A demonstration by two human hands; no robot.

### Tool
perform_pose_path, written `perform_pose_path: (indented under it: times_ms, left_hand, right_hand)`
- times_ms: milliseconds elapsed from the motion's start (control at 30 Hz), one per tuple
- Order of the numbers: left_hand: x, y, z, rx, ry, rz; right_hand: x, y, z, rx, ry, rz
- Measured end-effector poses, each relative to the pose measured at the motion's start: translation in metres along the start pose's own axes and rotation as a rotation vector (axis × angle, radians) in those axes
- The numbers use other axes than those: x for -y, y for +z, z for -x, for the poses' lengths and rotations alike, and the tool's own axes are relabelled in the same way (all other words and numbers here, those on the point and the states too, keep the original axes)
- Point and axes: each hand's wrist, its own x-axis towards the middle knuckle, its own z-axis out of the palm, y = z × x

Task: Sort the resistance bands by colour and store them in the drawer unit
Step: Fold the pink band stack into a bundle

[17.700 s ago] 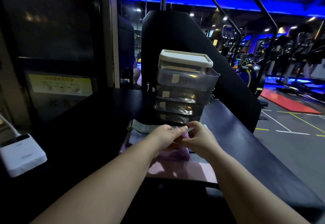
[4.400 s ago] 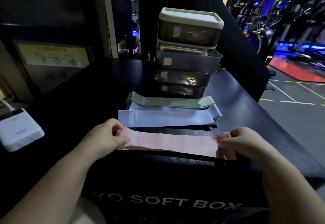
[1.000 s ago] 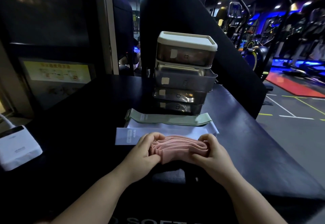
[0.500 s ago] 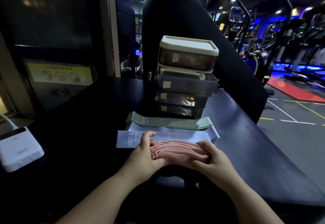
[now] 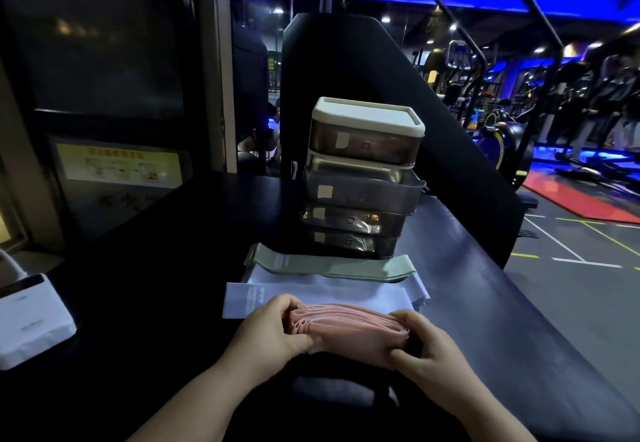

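A dark tabletop (image 5: pixel 485 303) is recorded beneath both grips. A four-tier drawer unit (image 5: pixel 363 178) stands beyond the grips, with its second drawer pulled partly out. A pale lilac band (image 5: pixel 346 291) and a green band (image 5: pixel 329 265) lie flat between the unit and the grips. A folded pink band (image 5: pixel 349 329) is held at its ends, with the left grip (image 5: pixel 266 337) and the right grip (image 5: pixel 426 348) curled round it.

Left edge clips white plastic box (image 5: pixel 31 320), folded pink bundle (image 5: pixel 353 332) covers part of pale lavender flat bands (image 5: pixel 346 291), paper drawer labels (image 5: pixel 325 191) too small to read.
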Motion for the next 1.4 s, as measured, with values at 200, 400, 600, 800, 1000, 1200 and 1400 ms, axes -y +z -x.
perform_pose_path:
  times_ms: [200, 400, 600, 800, 1000, 1200, 1400]
  left_hand:
    - [-0.015, -0.004, -0.020, -0.039, 0.018, 0.245]
    - [-0.057, -0.020, -0.059, -0.074, 0.118, 0.437]
    - [-0.096, -0.038, -0.106, -0.166, 0.257, 0.477]
    - [-0.128, -0.054, -0.137, -0.252, 0.349, 0.422]
    - [-0.143, -0.058, -0.163, -0.314, 0.338, 0.332]
    - [-0.141, -0.052, -0.178, -0.347, 0.236, 0.173]
    - [-0.141, -0.050, -0.182, -0.435, 0.073, -0.121]
  right_hand:
    - [0.002, -0.001, -0.013, -0.178, 0.100, -0.315]
    - [0.021, -0.027, -0.052, -0.340, 0.103, -0.460]
    - [0.050, -0.055, -0.100, -0.391, -0.007, -0.496]
    - [0.073, -0.072, -0.144, -0.418, -0.085, -0.469]
    - [0.074, -0.085, -0.182, -0.489, -0.084, -0.268]
    - [0.072, -0.085, -0.205, -0.513, -0.059, -0.021]
    - [0.068, -0.076, -0.213, -0.460, 0.061, 0.277]
